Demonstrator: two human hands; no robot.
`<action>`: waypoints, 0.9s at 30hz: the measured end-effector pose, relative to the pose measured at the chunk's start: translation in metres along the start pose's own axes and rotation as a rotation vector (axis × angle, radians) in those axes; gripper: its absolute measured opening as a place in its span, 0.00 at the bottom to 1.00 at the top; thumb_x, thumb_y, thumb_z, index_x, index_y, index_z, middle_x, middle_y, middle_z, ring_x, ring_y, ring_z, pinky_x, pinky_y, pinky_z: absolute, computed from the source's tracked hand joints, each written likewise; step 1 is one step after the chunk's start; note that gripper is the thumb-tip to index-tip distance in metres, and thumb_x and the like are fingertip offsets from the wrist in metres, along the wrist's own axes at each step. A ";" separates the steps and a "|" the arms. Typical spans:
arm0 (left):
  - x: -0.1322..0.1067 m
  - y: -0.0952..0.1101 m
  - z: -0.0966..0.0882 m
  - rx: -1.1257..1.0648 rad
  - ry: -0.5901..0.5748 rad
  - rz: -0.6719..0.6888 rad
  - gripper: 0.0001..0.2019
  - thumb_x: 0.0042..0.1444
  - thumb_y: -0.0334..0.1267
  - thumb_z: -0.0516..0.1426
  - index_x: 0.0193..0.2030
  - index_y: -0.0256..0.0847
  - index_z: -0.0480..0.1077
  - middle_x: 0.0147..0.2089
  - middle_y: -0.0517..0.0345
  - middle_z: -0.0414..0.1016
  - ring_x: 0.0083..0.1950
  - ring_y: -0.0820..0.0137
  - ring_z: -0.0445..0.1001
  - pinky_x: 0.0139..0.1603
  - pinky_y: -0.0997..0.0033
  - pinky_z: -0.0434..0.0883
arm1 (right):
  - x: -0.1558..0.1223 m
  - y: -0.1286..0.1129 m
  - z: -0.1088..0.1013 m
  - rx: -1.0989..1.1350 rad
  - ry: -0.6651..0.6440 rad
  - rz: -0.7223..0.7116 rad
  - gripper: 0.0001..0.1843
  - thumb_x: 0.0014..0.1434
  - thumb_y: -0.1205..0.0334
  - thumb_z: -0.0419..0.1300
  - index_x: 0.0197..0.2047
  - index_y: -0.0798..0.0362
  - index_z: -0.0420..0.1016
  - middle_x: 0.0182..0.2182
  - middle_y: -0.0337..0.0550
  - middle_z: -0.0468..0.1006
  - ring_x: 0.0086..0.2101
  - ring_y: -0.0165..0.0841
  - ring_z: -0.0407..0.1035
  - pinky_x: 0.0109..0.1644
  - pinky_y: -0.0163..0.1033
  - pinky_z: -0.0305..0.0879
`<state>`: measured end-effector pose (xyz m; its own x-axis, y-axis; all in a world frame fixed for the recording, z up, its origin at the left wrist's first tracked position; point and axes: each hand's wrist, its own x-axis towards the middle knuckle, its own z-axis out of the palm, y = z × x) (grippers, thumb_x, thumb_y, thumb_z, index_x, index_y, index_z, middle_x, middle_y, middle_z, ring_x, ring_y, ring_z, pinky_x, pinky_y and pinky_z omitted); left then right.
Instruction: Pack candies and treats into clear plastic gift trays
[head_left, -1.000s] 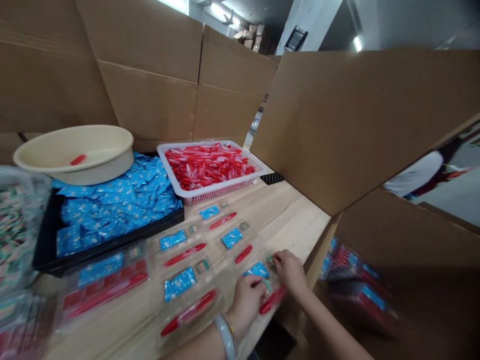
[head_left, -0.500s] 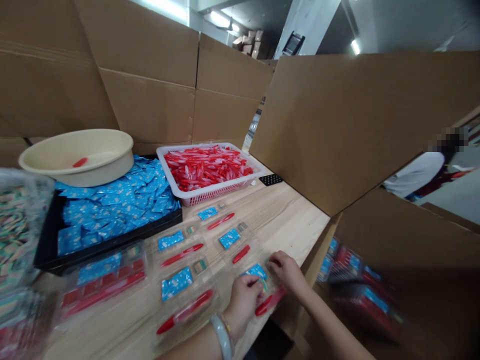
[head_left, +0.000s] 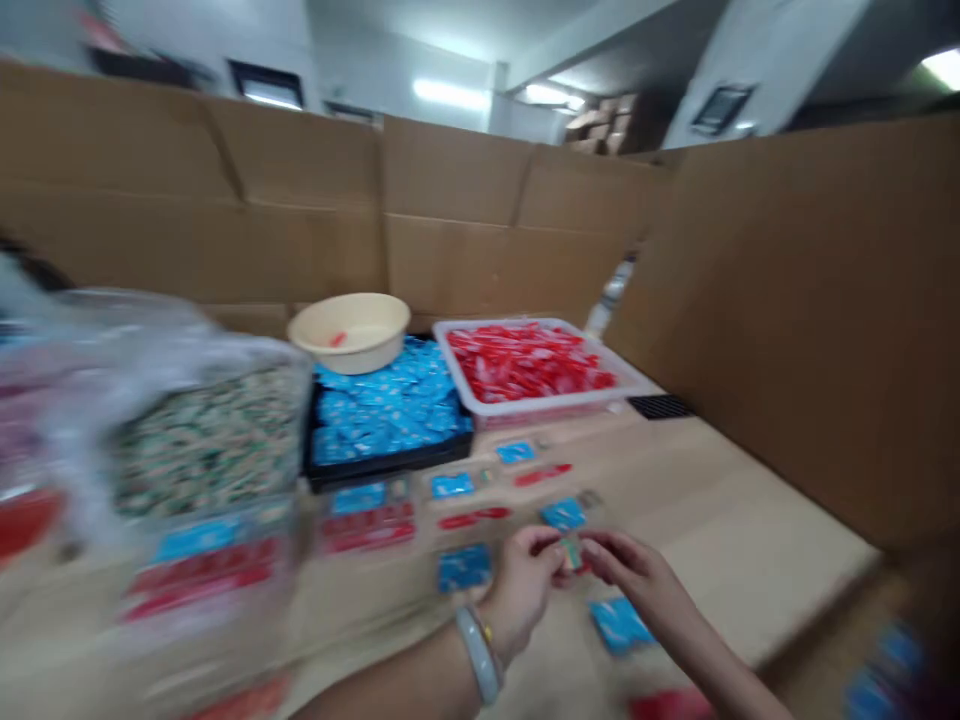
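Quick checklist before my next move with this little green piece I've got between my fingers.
1. Green piece pinched between left hand and right hand: ok.
2. Blue packet lying on the table close under the right hand: ok.
3. Which way the green piece faces: cannot tell, the picture is blurred.
4. White basket holds red pieces: ok.
5. Black tray holds blue packets: ok.
6. Red piece at the near edge, how it lies: cannot tell.
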<state>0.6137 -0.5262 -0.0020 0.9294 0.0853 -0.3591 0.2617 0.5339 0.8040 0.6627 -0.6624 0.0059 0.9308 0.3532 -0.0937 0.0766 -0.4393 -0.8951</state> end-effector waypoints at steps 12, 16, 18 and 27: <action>-0.106 0.191 -0.273 0.688 0.610 0.700 0.11 0.49 0.31 0.50 0.37 0.35 0.72 0.36 0.52 0.71 0.39 0.68 0.67 0.43 0.69 0.64 | 0.081 -0.229 0.315 0.337 -0.719 -0.156 0.13 0.35 0.59 0.64 0.24 0.56 0.69 0.13 0.31 0.67 0.15 0.23 0.58 0.20 0.29 0.54; -0.126 0.212 -0.345 1.109 0.652 0.760 0.15 0.47 0.27 0.52 0.44 0.37 0.68 0.42 0.52 0.67 0.45 0.68 0.64 0.48 0.70 0.62 | 0.092 -0.261 0.392 0.334 -0.951 0.013 0.07 0.38 0.64 0.62 0.23 0.56 0.68 0.15 0.33 0.69 0.18 0.25 0.64 0.22 0.29 0.56; -0.127 0.218 -0.374 1.204 0.649 0.705 0.14 0.47 0.25 0.51 0.41 0.38 0.69 0.41 0.53 0.67 0.44 0.69 0.64 0.47 0.70 0.62 | 0.100 -0.268 0.417 0.329 -1.023 0.096 0.05 0.39 0.66 0.60 0.24 0.56 0.69 0.16 0.35 0.70 0.19 0.25 0.65 0.23 0.29 0.58; -0.096 0.220 -0.429 1.218 0.790 0.564 0.17 0.48 0.31 0.53 0.48 0.38 0.64 0.46 0.51 0.64 0.47 0.66 0.64 0.48 0.70 0.62 | 0.125 -0.257 0.487 0.400 -0.768 0.081 0.07 0.35 0.66 0.61 0.22 0.54 0.67 0.18 0.36 0.71 0.19 0.27 0.65 0.24 0.32 0.60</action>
<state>0.4702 -0.0564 0.0065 0.7108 0.6469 0.2760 0.3482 -0.6647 0.6610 0.5853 -0.1035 0.0123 0.4182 0.8564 -0.3029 -0.2445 -0.2150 -0.9455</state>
